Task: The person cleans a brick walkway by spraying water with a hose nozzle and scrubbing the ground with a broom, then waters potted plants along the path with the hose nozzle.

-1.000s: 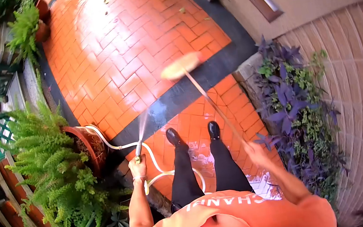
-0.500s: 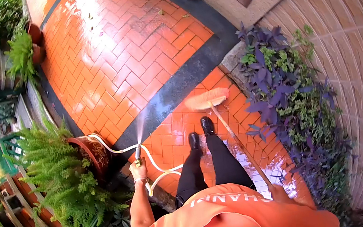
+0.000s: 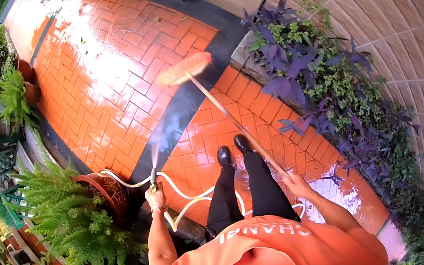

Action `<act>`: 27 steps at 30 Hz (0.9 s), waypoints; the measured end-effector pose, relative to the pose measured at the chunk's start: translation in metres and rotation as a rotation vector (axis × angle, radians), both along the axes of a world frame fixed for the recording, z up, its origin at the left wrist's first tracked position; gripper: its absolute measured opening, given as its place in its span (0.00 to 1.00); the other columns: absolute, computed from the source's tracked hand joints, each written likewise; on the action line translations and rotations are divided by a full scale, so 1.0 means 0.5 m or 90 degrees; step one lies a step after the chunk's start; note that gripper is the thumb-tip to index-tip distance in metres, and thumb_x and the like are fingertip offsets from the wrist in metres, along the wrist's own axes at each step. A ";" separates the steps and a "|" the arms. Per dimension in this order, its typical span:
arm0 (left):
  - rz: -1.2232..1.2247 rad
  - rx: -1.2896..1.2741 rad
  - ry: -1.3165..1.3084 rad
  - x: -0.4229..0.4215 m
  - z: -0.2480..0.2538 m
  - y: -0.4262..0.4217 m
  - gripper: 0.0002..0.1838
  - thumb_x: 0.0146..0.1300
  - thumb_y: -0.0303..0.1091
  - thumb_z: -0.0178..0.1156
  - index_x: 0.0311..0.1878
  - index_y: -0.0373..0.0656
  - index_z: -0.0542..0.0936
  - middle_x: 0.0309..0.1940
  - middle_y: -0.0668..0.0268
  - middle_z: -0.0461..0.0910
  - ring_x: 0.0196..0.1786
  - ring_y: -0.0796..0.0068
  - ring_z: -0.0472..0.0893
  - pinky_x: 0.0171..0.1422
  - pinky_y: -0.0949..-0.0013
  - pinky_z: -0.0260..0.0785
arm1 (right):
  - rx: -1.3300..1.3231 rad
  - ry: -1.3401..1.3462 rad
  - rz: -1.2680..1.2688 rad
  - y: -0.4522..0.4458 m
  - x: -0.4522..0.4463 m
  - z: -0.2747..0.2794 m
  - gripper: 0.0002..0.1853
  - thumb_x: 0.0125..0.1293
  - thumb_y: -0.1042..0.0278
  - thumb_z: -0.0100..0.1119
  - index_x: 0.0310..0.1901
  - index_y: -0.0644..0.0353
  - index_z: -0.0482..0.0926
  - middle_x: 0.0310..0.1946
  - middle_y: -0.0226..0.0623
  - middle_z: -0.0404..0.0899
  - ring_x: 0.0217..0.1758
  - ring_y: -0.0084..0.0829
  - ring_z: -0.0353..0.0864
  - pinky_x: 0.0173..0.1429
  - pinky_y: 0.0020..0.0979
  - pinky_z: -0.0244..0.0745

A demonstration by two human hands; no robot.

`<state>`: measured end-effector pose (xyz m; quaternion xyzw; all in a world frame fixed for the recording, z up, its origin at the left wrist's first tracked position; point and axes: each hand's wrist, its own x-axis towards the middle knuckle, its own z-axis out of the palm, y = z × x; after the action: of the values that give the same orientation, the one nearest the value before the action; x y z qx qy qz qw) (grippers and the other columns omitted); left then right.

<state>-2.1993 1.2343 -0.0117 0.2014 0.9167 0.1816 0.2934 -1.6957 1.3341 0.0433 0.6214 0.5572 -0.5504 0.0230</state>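
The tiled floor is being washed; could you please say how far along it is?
Much of the tiled floor already looks wet and shiny. In hand: the left hand aims the spraying nozzle at the dark strip, while the right hand holds the broom. Probably left: a leaf on the far tiles. I cannot tell which parts are scrubbed.

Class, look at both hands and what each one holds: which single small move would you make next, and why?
Probably draw the broom toward the feet, across the dark strip. The right hand grips its handle, its head appears mostly beyond that strip, and the nozzle in the left hand is spraying water toward the strip.
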 end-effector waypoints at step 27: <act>-0.019 -0.096 0.111 0.531 0.137 -0.116 0.19 0.55 0.50 0.59 0.34 0.43 0.83 0.30 0.45 0.80 0.38 0.44 0.79 0.45 0.50 0.72 | -0.258 0.237 -0.078 0.096 0.268 -0.022 0.15 0.73 0.57 0.39 0.34 0.57 0.68 0.09 0.27 0.61 0.05 0.23 0.59 0.08 0.28 0.55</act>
<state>-1.9337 1.1765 0.0569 0.2072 0.9469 0.0893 0.2292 -1.5616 1.3819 0.0324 0.5247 0.3918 -0.7557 0.0110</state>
